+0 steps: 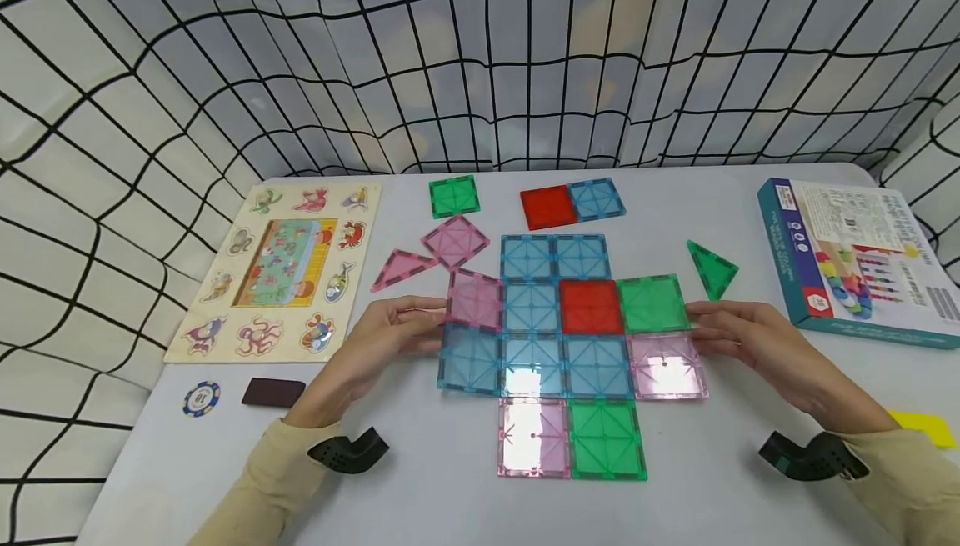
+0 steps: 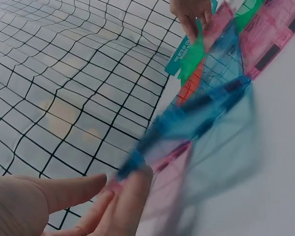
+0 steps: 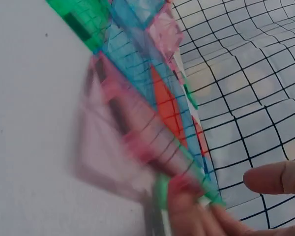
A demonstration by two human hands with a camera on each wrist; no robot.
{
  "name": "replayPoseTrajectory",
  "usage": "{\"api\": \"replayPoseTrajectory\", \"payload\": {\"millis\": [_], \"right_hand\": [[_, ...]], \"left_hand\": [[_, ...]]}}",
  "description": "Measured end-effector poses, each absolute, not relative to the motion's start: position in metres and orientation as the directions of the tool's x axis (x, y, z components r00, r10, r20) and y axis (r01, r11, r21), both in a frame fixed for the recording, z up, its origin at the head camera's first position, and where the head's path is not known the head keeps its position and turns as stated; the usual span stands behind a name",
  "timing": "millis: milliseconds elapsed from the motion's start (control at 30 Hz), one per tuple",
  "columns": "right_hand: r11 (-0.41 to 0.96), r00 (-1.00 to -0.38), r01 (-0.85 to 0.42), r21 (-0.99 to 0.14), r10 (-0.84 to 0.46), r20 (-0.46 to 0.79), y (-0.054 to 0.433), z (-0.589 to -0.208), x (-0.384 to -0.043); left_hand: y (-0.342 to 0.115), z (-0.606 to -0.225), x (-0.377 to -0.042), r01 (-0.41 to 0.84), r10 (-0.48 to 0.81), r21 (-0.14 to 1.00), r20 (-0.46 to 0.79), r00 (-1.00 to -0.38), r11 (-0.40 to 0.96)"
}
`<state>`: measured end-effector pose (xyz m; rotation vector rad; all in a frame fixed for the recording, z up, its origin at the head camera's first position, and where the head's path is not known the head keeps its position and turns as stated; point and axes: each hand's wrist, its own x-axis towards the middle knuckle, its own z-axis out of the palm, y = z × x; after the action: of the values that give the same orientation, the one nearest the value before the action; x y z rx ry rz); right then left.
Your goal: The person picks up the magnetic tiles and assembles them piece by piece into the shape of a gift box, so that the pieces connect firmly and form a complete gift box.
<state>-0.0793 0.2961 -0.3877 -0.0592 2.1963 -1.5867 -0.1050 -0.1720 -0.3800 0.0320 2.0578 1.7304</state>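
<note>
A flat sheet of see-through magnetic tiles (image 1: 531,308) lies joined edge to edge, in blue, pink, green and red. At its left side, my left hand (image 1: 390,333) pinches the edge of a pink square tile (image 1: 475,300), thumb and fingers close together there in the left wrist view. A blue square tile (image 2: 201,115) beside it tilts up, its tinted shadow on the table. My right hand (image 1: 757,346) has its fingertips under the edge by the green square tile (image 1: 651,304) and a pink square tile (image 3: 132,123), thumb apart. That edge also stands raised over its shadow.
Loose tiles lie behind: a green square (image 1: 453,196), a pink square (image 1: 455,241), a pink triangle (image 1: 402,268), a joined red-blue pair (image 1: 550,207) and a green triangle (image 1: 711,269). A wooden puzzle board (image 1: 202,313) lies left, a box (image 1: 870,258) right. Black netting (image 1: 487,71) encloses the table.
</note>
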Motion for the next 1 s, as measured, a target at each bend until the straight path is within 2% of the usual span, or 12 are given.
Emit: {"api": "replayPoseTrajectory", "payload": {"millis": [100,233,300,567,767,1000], "right_hand": [[0.437,-0.92,0.126,-0.89,-0.284,-0.269,0.294,-0.387,-0.08],[0.652,-0.932,-0.03,-0.758,-0.291,-0.213,0.286,-0.385,-0.081],[0.693,-0.93,-0.061,-0.719,-0.3,-0.211,0.281,-0.383,-0.081],[0.688,-0.929,-0.083,-0.721,-0.314,-0.194,0.273,-0.38,-0.079],[0.701,-0.941,-0.161,-0.695,-0.322,-0.107,0.259,-0.38,-0.085],[0.718,-0.935,-0.182,-0.672,-0.337,-0.107,0.244,-0.376,-0.088]], "left_hand": [[-0.168,-0.384,-0.109,-0.266,0.301,0.934,-0.331,-0.894,0.238],[-0.161,-0.387,-0.115,-0.274,0.328,0.928,-0.348,-0.878,0.252],[-0.158,-0.387,-0.116,-0.282,0.335,0.928,-0.353,-0.873,0.243],[-0.145,-0.385,-0.117,-0.255,0.392,0.929,-0.347,-0.852,0.268],[-0.141,-0.381,-0.118,-0.19,0.396,0.942,-0.292,-0.871,0.276],[-0.143,-0.378,-0.119,-0.106,0.39,0.935,-0.242,-0.889,0.337]]}}
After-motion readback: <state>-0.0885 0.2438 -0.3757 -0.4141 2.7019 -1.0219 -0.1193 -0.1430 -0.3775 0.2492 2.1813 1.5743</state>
